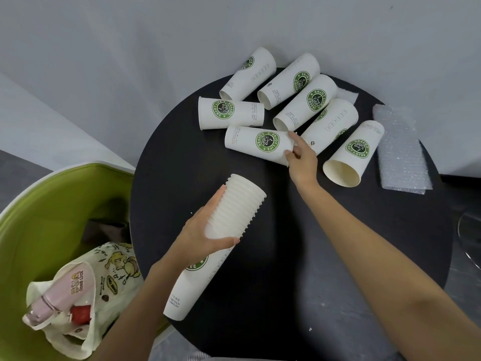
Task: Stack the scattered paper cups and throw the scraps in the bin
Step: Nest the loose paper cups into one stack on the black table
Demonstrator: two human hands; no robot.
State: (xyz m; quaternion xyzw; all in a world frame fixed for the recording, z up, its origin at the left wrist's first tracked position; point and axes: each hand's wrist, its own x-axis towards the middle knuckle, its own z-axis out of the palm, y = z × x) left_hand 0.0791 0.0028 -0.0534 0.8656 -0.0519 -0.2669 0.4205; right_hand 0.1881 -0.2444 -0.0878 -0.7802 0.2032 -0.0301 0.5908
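On the round black table (pixel 260 269), near-left part: on my feed a stack of nested cups (pixel 235 212) is held tilted over the tabletop, mouths toward the table's centre and base out over its near-left edge.
Left hand (pixel 205 233): fingers and thumb are curled round the stack about midway along it, gripping it.
Right hand (pixel 302 157): it reaches to the table's middle, where I see thumb and fingers pinching the mouth rim of one lying cup (pixel 257 145).
Lying cup: it is on its side at the table's centre, base toward the left edge, green logo facing up.
Loose cups: I count six more on their sides across the table's far half, at far left (pixel 230 113), two at the far edge (pixel 248 74) (pixel 289 79), two inward of those (pixel 305 102) (pixel 329 125), and one toward the right edge with its mouth facing me (pixel 354 155).
Bubble wrap (pixel 400 149): it lies flat at the table's right edge, just beside the rightmost cup.
White scrap (pixel 347 95): it sits at the table's far-right edge, partly behind the cups.
Green container (pixel 39 217): it stands off the table's left edge; I cannot tell whether it is a bin or a seat.
Cloth bag (pixel 109 277): it lies inside the green container, with a pink bottle (pixel 49 303) poking out.
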